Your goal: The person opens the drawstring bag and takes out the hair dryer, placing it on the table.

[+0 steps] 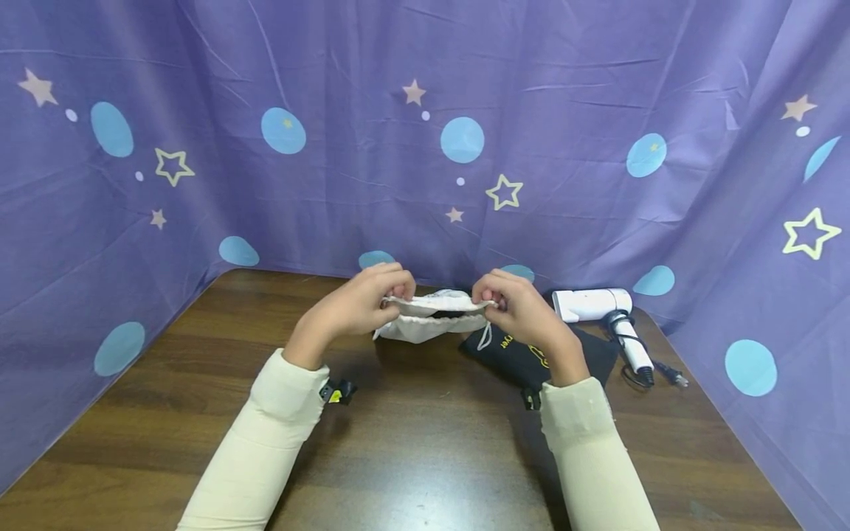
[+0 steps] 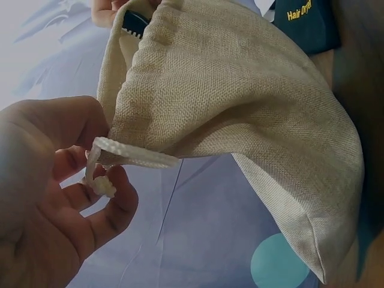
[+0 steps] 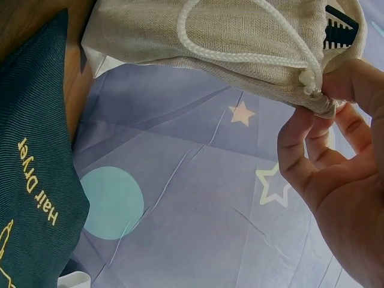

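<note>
Beige woven drawstring bag [image 1: 418, 330] has both ends of its rim pinched, left hand [image 1: 361, 299] on one, right hand [image 1: 521, 306] on the other; I read that as keeping the mouth spread. Dark pouch [image 1: 594, 355] and white hair dryer [image 1: 591, 304] sit off to the right, probably for elbow room. Bag is between the hands, body below them; I can't tell whether its base touches the table [image 1: 412, 435]. Dark toothed item [image 3: 339, 31] shows inside the mouth, near the right hand.
</note>
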Action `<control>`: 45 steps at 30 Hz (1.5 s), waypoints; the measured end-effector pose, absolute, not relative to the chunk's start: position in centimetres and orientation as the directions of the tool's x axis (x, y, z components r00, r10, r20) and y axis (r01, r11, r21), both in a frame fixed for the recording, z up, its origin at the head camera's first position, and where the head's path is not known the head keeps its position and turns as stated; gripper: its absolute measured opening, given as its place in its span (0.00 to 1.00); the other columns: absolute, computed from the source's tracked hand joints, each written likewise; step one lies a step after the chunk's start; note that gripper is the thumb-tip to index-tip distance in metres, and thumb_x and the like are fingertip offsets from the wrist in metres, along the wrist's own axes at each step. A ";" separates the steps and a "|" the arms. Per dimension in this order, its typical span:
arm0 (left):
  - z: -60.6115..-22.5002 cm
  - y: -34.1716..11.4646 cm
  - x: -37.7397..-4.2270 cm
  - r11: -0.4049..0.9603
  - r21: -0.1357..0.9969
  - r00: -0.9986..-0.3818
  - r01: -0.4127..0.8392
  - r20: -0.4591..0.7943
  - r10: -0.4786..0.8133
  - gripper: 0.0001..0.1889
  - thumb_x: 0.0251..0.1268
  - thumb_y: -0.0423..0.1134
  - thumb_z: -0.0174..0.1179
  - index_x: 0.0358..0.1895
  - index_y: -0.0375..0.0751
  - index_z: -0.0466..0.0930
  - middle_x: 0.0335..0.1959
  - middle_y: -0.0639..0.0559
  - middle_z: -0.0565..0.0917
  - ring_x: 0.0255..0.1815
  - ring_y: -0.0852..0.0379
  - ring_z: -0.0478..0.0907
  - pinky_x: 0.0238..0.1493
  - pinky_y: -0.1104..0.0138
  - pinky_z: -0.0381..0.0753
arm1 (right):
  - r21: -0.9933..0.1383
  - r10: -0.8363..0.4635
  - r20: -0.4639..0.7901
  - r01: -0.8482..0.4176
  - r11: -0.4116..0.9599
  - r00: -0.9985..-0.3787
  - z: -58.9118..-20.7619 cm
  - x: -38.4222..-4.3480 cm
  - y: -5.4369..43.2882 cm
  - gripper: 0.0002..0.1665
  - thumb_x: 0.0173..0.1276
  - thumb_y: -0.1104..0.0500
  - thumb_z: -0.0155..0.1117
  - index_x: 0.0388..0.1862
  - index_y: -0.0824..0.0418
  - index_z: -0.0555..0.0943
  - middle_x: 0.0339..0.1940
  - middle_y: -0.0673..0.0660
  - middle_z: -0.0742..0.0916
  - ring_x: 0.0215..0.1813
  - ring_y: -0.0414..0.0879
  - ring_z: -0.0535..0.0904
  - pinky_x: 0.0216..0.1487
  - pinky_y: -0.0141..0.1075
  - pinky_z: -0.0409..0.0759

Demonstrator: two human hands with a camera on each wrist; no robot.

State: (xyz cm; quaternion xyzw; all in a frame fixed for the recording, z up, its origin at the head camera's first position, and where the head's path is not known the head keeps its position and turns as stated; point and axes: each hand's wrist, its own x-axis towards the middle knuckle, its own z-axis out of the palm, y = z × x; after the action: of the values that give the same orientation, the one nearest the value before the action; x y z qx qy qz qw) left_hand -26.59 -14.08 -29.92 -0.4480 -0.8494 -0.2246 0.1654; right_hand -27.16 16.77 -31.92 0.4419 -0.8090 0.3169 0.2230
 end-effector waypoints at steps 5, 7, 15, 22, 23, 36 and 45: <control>-30.1 -13.9 -26.8 0.482 0.225 -0.527 0.847 0.484 0.699 0.14 0.50 0.22 0.59 0.36 0.45 0.76 0.33 0.54 0.73 0.38 0.57 0.70 0.42 0.62 0.72 | -0.316 -0.575 0.645 -0.860 0.400 -0.504 -32.1 -27.3 16.7 0.21 0.52 0.80 0.59 0.35 0.56 0.81 0.30 0.50 0.77 0.31 0.45 0.70 0.32 0.30 0.67; -30.2 -13.9 -26.8 0.470 0.226 -0.518 0.853 0.482 0.707 0.14 0.50 0.22 0.59 0.36 0.44 0.77 0.33 0.54 0.73 0.37 0.57 0.70 0.41 0.63 0.72 | -0.318 -0.577 0.640 -0.859 0.401 -0.507 -32.3 -27.4 16.6 0.21 0.52 0.80 0.59 0.35 0.55 0.81 0.30 0.50 0.76 0.31 0.45 0.69 0.32 0.30 0.67; -30.3 -13.8 -26.7 0.484 0.261 -0.550 0.835 0.425 0.719 0.14 0.48 0.23 0.58 0.35 0.45 0.77 0.31 0.55 0.72 0.35 0.58 0.69 0.38 0.64 0.72 | -0.326 -0.588 0.621 -0.854 0.406 -0.518 -33.3 -28.0 16.2 0.19 0.54 0.79 0.59 0.34 0.56 0.79 0.29 0.51 0.76 0.31 0.46 0.69 0.32 0.33 0.66; -30.3 -13.8 -26.5 0.512 0.306 -0.595 0.802 0.346 0.725 0.14 0.48 0.23 0.58 0.36 0.46 0.77 0.30 0.55 0.71 0.34 0.58 0.69 0.38 0.63 0.72 | -0.337 -0.605 0.593 -0.846 0.413 -0.531 -33.7 -28.3 15.8 0.19 0.53 0.79 0.60 0.33 0.57 0.79 0.29 0.52 0.76 0.32 0.44 0.69 0.33 0.33 0.67; -30.3 -13.8 -26.5 0.515 0.305 -0.597 0.801 0.342 0.726 0.14 0.48 0.23 0.58 0.36 0.46 0.77 0.30 0.55 0.71 0.34 0.58 0.69 0.38 0.63 0.72 | -0.334 -0.609 0.589 -0.847 0.414 -0.531 -33.7 -28.3 15.8 0.18 0.53 0.79 0.60 0.33 0.57 0.79 0.29 0.52 0.76 0.32 0.44 0.70 0.33 0.33 0.67; -30.9 -13.0 -26.3 0.511 0.326 -0.596 0.795 0.265 0.758 0.13 0.50 0.24 0.60 0.35 0.47 0.75 0.31 0.54 0.72 0.35 0.57 0.70 0.39 0.62 0.72 | -0.327 -0.695 0.477 -0.843 0.428 -0.538 -33.6 -27.1 16.3 0.18 0.50 0.78 0.60 0.30 0.55 0.78 0.29 0.50 0.74 0.34 0.43 0.71 0.35 0.34 0.69; -31.7 -12.1 -25.9 0.506 0.345 -0.585 0.791 0.183 0.790 0.14 0.48 0.23 0.59 0.33 0.48 0.75 0.28 0.57 0.71 0.33 0.60 0.69 0.36 0.66 0.70 | -0.243 -0.752 0.388 -0.846 0.474 -0.533 -34.8 -26.1 16.7 0.19 0.51 0.77 0.62 0.30 0.52 0.76 0.29 0.47 0.74 0.33 0.40 0.70 0.34 0.34 0.70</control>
State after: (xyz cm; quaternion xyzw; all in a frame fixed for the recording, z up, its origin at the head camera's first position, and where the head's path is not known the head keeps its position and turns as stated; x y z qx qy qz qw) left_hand -25.87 -12.05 -31.67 -0.4556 -0.8676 -0.1991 0.0006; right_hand -26.06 16.68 -34.81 0.4697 -0.8509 0.2056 0.1142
